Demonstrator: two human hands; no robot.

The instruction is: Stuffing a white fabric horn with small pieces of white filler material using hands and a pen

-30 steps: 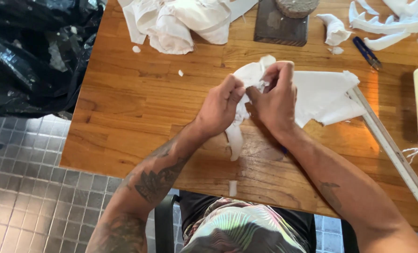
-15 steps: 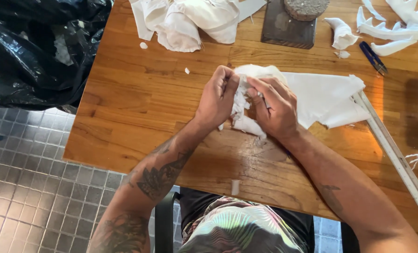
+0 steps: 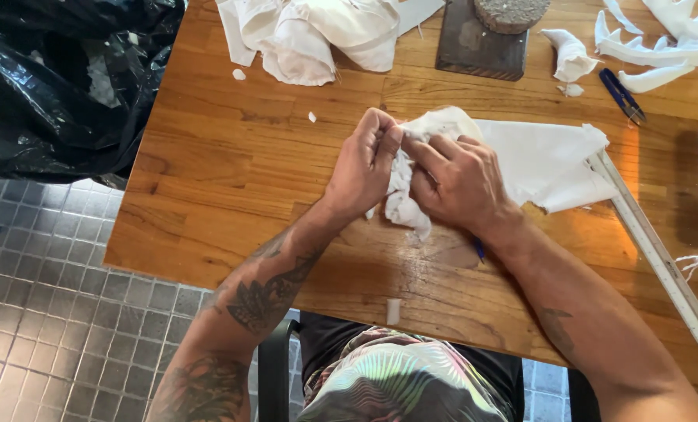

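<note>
- The left hand (image 3: 363, 168) had its fingers curled tight, thumb and fingertips pinching the bunched edge of a white cloth (image 3: 536, 160).
- The right hand (image 3: 460, 186) was closed over the same bunched part from the other side, fingers bent and pressing into the folds; the two hands met knuckle to knuckle.
- A twisted tail of the cloth hung down between the wrists and touched the wooden table (image 3: 232, 180); the rest lay spread flat to the right of the hands.
- A small blue tip (image 3: 479, 250) showed under the right wrist; what it belonged to could not be told.
- A long pale ruler (image 3: 654, 254) lay slantwise just beside the cloth's right edge.
- Further back, a heap of white fabric (image 3: 310, 35) sat near the table's far edge, with a dark block (image 3: 478, 51) beside it.
- Blue snips (image 3: 621, 94) and white fabric scraps (image 3: 646, 51) lay at the far right corner.
- A black plastic bag (image 3: 60, 78) stood off the table's left end, above the grey tiled floor (image 3: 44, 312).
</note>
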